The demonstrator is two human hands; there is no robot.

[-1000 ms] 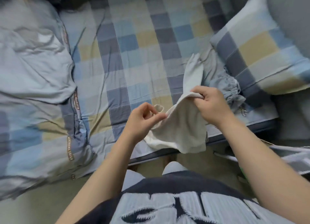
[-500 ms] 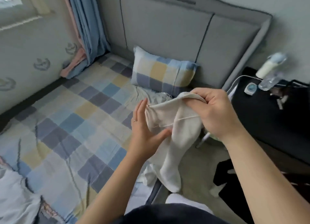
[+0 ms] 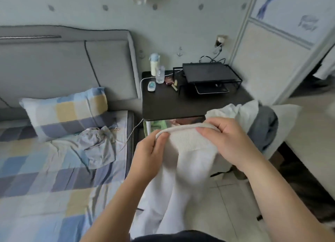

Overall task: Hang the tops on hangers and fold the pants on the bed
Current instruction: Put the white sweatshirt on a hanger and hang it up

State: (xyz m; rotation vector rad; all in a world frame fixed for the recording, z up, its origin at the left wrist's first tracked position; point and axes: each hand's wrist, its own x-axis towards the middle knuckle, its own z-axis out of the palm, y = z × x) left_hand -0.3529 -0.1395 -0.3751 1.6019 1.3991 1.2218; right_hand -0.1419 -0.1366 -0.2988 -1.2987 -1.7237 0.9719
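Note:
A pair of white pants (image 3: 183, 162) hangs in front of me beside the bed, its ribbed waistband stretched between both hands. My left hand (image 3: 150, 156) pinches the waistband's left end. My right hand (image 3: 228, 142) grips the right end, fingers curled over the top edge. The legs drop toward the floor. A crumpled grey garment (image 3: 97, 145) lies on the checked bed sheet (image 3: 45, 178) below the pillow. No hanger is in view.
A checked pillow (image 3: 67, 111) leans on the grey headboard (image 3: 63, 64). A black bedside table (image 3: 181, 100) carries bottles, a wire rack and a cable. White and grey clothes (image 3: 257, 118) are heaped on a chair to the right. Tiled floor lies below.
The view has swung right from the bed toward the bedside table. Both hands lifted the white pants off the bed and spread the waistband apart, the left hand going from a loose touch to a pinch.

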